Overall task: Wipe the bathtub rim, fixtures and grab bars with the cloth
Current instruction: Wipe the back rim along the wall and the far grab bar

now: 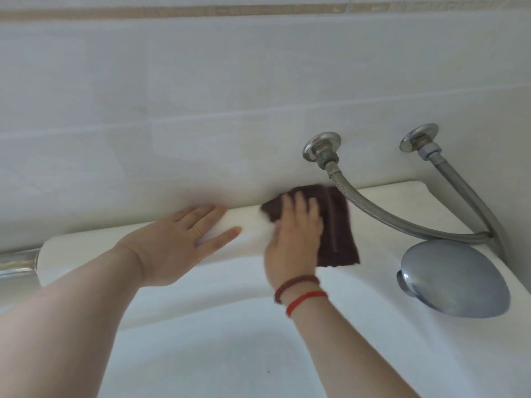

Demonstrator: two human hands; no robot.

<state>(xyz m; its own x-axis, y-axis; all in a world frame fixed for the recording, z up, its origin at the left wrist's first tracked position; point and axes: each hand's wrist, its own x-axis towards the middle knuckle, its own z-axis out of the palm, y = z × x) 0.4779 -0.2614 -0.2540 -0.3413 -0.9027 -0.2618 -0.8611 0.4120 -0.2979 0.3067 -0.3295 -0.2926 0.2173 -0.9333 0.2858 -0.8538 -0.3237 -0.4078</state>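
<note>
The right hand pressed a dark brown cloth flat on the white tub rim by the tiled wall. The left hand lay flat on the rim beside it. Two braided hoses curved from wall fittings toward a chrome shower head. A chrome bar showed at far left.

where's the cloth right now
In the head view the brown cloth lies flat on the back rim of the bathtub, right of centre, under the right hand and just left of the two metal hoses.
</note>
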